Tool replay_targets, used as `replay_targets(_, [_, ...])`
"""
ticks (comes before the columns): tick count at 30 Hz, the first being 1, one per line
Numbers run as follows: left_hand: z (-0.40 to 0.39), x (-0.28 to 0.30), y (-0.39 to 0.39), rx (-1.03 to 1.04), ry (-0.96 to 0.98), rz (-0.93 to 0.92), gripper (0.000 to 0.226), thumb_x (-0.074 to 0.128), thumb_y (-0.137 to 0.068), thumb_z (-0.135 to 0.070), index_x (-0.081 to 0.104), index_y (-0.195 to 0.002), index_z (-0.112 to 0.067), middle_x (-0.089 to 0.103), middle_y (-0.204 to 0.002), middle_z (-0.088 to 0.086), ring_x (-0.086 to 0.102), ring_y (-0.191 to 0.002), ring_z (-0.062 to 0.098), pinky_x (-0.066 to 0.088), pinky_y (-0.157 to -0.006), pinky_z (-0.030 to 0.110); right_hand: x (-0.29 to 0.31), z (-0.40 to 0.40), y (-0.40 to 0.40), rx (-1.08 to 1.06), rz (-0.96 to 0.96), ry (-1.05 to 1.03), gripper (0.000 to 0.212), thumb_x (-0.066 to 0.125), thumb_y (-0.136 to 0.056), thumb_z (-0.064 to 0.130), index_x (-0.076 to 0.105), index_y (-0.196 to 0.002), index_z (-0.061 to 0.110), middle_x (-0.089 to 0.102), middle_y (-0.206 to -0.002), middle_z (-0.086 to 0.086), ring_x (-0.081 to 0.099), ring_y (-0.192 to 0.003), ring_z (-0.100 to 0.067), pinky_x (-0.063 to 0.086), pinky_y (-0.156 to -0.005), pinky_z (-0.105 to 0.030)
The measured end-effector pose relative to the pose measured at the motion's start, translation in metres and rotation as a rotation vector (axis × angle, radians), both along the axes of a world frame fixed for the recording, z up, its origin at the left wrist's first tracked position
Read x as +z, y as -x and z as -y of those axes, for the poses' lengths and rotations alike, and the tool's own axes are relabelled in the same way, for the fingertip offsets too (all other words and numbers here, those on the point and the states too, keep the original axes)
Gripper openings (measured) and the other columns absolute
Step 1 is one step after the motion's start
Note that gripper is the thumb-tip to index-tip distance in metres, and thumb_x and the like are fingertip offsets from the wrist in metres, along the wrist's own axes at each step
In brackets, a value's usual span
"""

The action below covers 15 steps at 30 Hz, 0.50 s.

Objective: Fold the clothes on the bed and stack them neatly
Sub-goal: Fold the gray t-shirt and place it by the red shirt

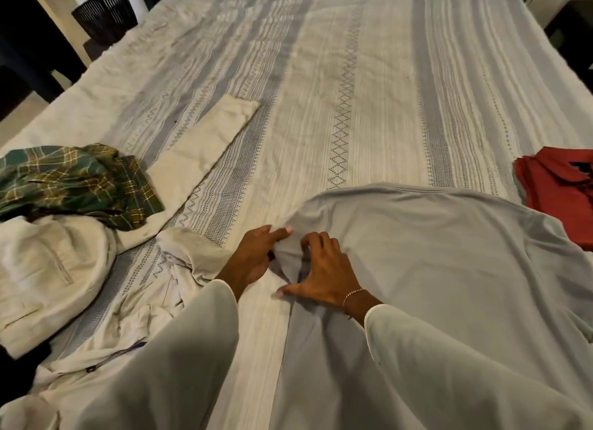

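Note:
A light grey shirt (433, 253) lies spread on the near right part of the bed. My left hand (256, 253) pinches a bunched fold at the shirt's left edge. My right hand (324, 272) presses on the same edge with its fingers curled into the cloth and its thumb spread. A red polo shirt (558, 192) lies folded at the right edge. On the left lie a green plaid garment (73, 182), cream trousers (195, 163) with one leg stretched out, and a crumpled white garment (154, 301).
The striped bedspread (353, 92) covers the bed, and its middle and far part are bare. A black laundry basket (106, 16) stands on the floor past the far left corner. Dark furniture stands at the left and at the right edge.

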<state>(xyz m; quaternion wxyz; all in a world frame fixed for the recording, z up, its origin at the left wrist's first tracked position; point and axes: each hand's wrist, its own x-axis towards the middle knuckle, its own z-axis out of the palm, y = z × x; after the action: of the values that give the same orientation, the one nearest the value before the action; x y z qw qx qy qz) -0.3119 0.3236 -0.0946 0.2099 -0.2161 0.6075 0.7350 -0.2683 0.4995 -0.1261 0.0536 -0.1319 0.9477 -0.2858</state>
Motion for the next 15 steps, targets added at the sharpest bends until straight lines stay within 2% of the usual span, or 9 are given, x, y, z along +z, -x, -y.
replay_targets(2, [0.025,-0.019,0.015,0.076,-0.143,-0.058,0.035,0.073,-0.088,-0.011,0.067,-0.119,0.001,0.068,-0.122,0.023,0.066,-0.111,0.034,0.052,-0.101,0.044,-0.024,0.027,0.013,-0.047,-0.041,-0.080,0.088,0.077,-0.063,0.071,0.044,-0.125,0.018,0.050,-0.122,-0.008,0.051,-0.106,-0.027,0.054,-0.080,-0.043])
replay_targets(4, [0.032,-0.016,0.015,0.046,-0.230,-0.064,0.038,0.066,-0.092,-0.010,0.063,-0.128,0.000,0.066,-0.125,0.023,0.065,-0.112,0.033,0.050,-0.103,0.044,-0.026,0.035,0.009,-0.116,-0.103,-0.100,0.071,0.076,-0.073,0.056,0.049,-0.125,0.016,0.054,-0.120,-0.010,0.055,-0.105,-0.032,0.054,-0.077,-0.046])
replay_targets(6, [0.032,-0.009,0.012,-0.038,-0.278,-0.003,0.033,0.060,-0.095,-0.015,0.066,-0.122,0.001,0.068,-0.117,0.022,0.068,-0.104,0.030,0.051,-0.099,0.040,-0.028,0.037,0.001,-0.113,-0.175,-0.069,0.067,0.068,-0.076,0.060,0.053,-0.126,0.017,0.058,-0.120,-0.008,0.057,-0.107,-0.030,0.051,-0.079,-0.045])
replay_targets(9, [0.028,-0.007,0.013,-0.155,-0.316,0.144,0.031,0.059,-0.094,-0.029,0.073,-0.099,-0.002,0.070,-0.098,0.015,0.068,-0.089,0.023,0.054,-0.086,0.032,-0.029,0.029,-0.006,-0.041,-0.194,0.029,0.081,0.056,-0.075,0.078,0.051,-0.134,0.024,0.057,-0.132,0.001,0.053,-0.118,-0.021,0.046,-0.092,-0.041])
replay_targets(11, [0.024,-0.007,0.019,-0.212,-0.266,0.194,0.032,0.061,-0.094,-0.031,0.075,-0.098,-0.002,0.071,-0.099,0.016,0.070,-0.088,0.023,0.057,-0.082,0.031,-0.031,0.018,-0.003,-0.033,-0.192,0.128,0.075,0.055,-0.079,0.075,0.052,-0.135,0.025,0.056,-0.135,0.003,0.052,-0.121,-0.018,0.044,-0.097,-0.036])
replay_targets(14, [0.017,-0.010,0.029,-0.234,-0.209,0.201,0.042,0.070,-0.088,-0.024,0.068,-0.119,0.004,0.066,-0.117,0.023,0.065,-0.106,0.030,0.050,-0.100,0.038,-0.029,-0.002,0.014,-0.138,-0.239,0.309,0.047,0.049,-0.093,0.053,0.056,-0.125,0.020,0.058,-0.125,-0.001,0.052,-0.112,-0.019,0.049,-0.095,-0.039])
replay_targets(15, [0.014,-0.011,0.032,-0.192,-0.191,0.188,0.048,0.071,-0.085,-0.023,0.064,-0.124,0.005,0.065,-0.118,0.022,0.063,-0.107,0.030,0.049,-0.101,0.040,-0.028,-0.009,0.025,-0.197,-0.243,0.355,0.038,0.046,-0.097,0.046,0.056,-0.120,0.018,0.058,-0.122,-0.002,0.052,-0.108,-0.020,0.050,-0.093,-0.042])
